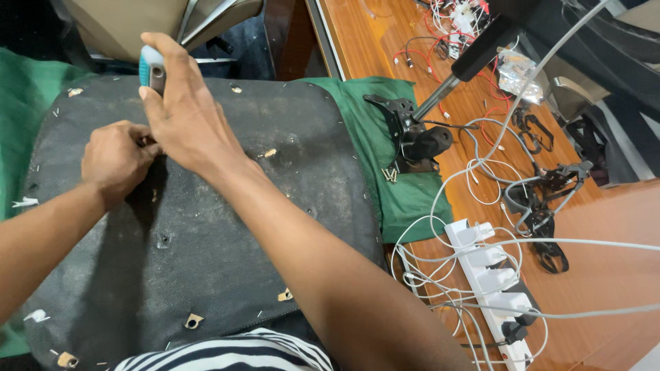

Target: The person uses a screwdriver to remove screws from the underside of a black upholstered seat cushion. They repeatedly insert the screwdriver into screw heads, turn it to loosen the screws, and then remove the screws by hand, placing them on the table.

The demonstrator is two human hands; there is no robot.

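A black upturned chair seat base [227, 227], dusty and fabric-covered, lies on a green cloth [385, 137]. My right hand [182, 110] grips a screwdriver by its blue-and-grey handle [151, 69], held upright over the seat's far left part. My left hand [117, 161] is closed beside it, fingers pinched at the spot under the screwdriver; the tip and whatever it meets are hidden by the hands. A screw hole [163, 240] and small metal brackets [193, 320] show on the seat nearer to me.
A black chair mechanism with a gas cylinder [419, 141] lies on the cloth's right side, loose screws [390, 175] by it. On the wooden table sit a white power strip [491, 282] with chargers, white cables, black clamps [543, 206] and red wires [447, 41].
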